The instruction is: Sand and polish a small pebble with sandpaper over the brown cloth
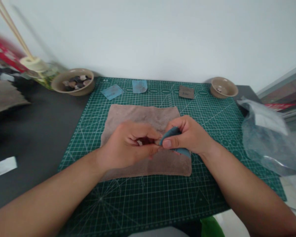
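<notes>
1. Small tan piece point(158, 142): between the hands, above the brown cloth point(138, 113); long axis unclear.
2. Left hand point(128, 143): grip pinching the piece.
3. Right hand point(188, 135): grip pinching blue sheet point(172, 132), bent against piece's right side.

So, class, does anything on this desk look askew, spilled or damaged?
Only small things: the leftmost blue paper square lies askew to the grid of the green cutting mat, and the crumpled clear plastic bag sprawls over the mat's right edge, looking untidy. No spill shows.
</notes>
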### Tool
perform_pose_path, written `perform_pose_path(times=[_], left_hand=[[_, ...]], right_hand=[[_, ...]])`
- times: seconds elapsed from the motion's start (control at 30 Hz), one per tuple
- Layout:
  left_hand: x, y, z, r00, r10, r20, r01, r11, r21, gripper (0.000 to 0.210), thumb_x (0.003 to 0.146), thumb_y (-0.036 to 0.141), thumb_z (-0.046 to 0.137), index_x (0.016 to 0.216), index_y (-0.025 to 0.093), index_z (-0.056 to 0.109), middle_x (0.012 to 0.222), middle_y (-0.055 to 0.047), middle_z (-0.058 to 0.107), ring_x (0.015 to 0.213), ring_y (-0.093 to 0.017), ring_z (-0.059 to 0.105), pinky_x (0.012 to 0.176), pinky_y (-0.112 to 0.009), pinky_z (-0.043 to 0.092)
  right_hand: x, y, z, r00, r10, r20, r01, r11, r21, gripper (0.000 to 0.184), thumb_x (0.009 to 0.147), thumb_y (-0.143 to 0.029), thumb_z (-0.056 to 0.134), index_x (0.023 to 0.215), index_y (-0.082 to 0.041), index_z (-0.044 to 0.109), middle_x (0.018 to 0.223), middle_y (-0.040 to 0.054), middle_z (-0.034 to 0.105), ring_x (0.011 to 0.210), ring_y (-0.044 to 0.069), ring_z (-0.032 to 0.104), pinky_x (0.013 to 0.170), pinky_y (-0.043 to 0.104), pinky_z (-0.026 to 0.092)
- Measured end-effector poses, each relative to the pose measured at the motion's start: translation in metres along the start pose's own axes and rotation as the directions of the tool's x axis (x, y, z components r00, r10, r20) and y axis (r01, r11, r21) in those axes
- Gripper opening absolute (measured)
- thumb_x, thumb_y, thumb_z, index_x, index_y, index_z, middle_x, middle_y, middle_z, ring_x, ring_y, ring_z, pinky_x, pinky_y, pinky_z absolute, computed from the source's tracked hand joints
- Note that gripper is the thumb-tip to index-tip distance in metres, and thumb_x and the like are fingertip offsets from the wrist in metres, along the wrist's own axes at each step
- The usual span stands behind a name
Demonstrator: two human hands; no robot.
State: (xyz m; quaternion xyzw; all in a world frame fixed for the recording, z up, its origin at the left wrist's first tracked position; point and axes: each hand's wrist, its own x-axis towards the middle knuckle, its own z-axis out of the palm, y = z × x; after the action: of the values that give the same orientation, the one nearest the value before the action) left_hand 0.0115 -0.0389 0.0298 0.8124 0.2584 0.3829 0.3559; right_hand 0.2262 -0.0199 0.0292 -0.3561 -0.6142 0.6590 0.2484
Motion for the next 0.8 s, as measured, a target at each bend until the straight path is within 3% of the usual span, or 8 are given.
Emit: perform_pose_path(times=[0.07,0.23,0.37,0.47,0.57,0.67,0.73,0.8], left_hand=[[-0.001,0.000,0.000,0.998,0.067,0.007,-0.067,0.996,0.063,0.005,0.089,0.014,0.069,0.090,0.018,0.067,0.060,0.005,0.067,0.047,-0.007,0.059,0.043,-0.018,0.041],[-0.002,-0.011,-0.002,0.980,0.147,0.132,-0.196,0.812,0.550,0.018,0.095,0.017,0.057,0.078,0.018,0.063,0.064,0.001,0.066,0.054,-0.012,0.060,0.048,-0.026,0.037],[0.000,-0.004,-0.002,0.992,0.125,0.002,-0.121,0.963,0.241,0.008,0.091,0.016,0.067,0.084,0.018,0.065,0.059,0.006,0.064,0.048,-0.007,0.057,0.044,-0.020,0.037],[-0.002,0.005,-0.002,0.998,0.054,0.009,-0.054,0.998,0.028,0.009,0.089,0.013,0.071,0.093,0.019,0.066,0.061,0.007,0.067,0.046,-0.005,0.058,0.042,-0.015,0.040],[-0.005,0.004,-0.002,0.994,0.098,0.049,-0.108,0.956,0.272,0.004,0.092,0.015,0.065,0.090,0.018,0.066,0.063,0.003,0.067,0.051,-0.009,0.060,0.047,-0.022,0.041],[-0.004,-0.005,-0.003,0.971,0.127,0.202,-0.226,0.761,0.609,0.017,0.094,0.014,0.054,0.080,0.017,0.063,0.067,-0.001,0.068,0.057,-0.015,0.062,0.051,-0.030,0.039],[-0.001,-0.008,-0.004,0.975,0.117,0.187,-0.206,0.781,0.589,0.021,0.094,0.015,0.056,0.074,0.018,0.060,0.061,0.002,0.063,0.053,-0.012,0.059,0.048,-0.028,0.037],[0.000,-0.005,-0.005,0.991,0.097,0.096,-0.128,0.901,0.414,0.018,0.092,0.015,0.062,0.074,0.018,0.061,0.057,0.004,0.062,0.048,-0.008,0.056,0.046,-0.023,0.037]], right_hand=[[-0.001,-0.001,0.000,1.000,0.004,0.013,-0.004,1.000,-0.002,0.041,0.068,-0.049,0.086,0.064,-0.016,0.064,0.050,-0.0044,0.055,0.042,0.008,0.045,0.038,0.021,0.030],[0.002,-0.001,0.001,0.972,-0.135,-0.191,0.052,0.922,-0.383,0.036,0.065,-0.038,0.091,0.059,-0.015,0.065,0.052,-0.0043,0.055,0.052,0.007,0.048,0.045,0.018,0.029],[0.000,-0.001,0.001,0.996,-0.019,-0.081,0.008,0.992,-0.130,0.037,0.068,-0.045,0.087,0.064,-0.015,0.065,0.052,-0.0049,0.054,0.046,0.007,0.044,0.040,0.019,0.029],[-0.003,-0.002,0.001,0.997,0.017,0.071,-0.021,0.998,0.051,0.040,0.069,-0.049,0.086,0.066,-0.016,0.065,0.051,-0.0045,0.055,0.042,0.007,0.042,0.037,0.021,0.029],[-0.003,-0.003,0.003,0.998,-0.047,-0.028,0.044,0.992,-0.121,0.038,0.070,-0.047,0.086,0.065,-0.016,0.065,0.052,-0.0042,0.056,0.045,0.008,0.045,0.041,0.021,0.028],[0.000,-0.002,0.006,0.969,-0.177,-0.173,0.076,0.878,-0.473,0.037,0.072,-0.042,0.085,0.059,-0.016,0.063,0.053,-0.0037,0.055,0.052,0.008,0.047,0.048,0.022,0.027],[0.001,-0.002,0.006,0.964,-0.187,-0.191,0.063,0.852,-0.519,0.038,0.072,-0.042,0.085,0.057,-0.016,0.062,0.052,-0.0037,0.054,0.053,0.008,0.047,0.048,0.022,0.027],[0.000,-0.003,0.005,0.983,-0.107,-0.148,0.047,0.931,-0.361,0.039,0.071,-0.046,0.085,0.060,-0.016,0.063,0.052,-0.0040,0.054,0.050,0.008,0.045,0.045,0.021,0.027]])
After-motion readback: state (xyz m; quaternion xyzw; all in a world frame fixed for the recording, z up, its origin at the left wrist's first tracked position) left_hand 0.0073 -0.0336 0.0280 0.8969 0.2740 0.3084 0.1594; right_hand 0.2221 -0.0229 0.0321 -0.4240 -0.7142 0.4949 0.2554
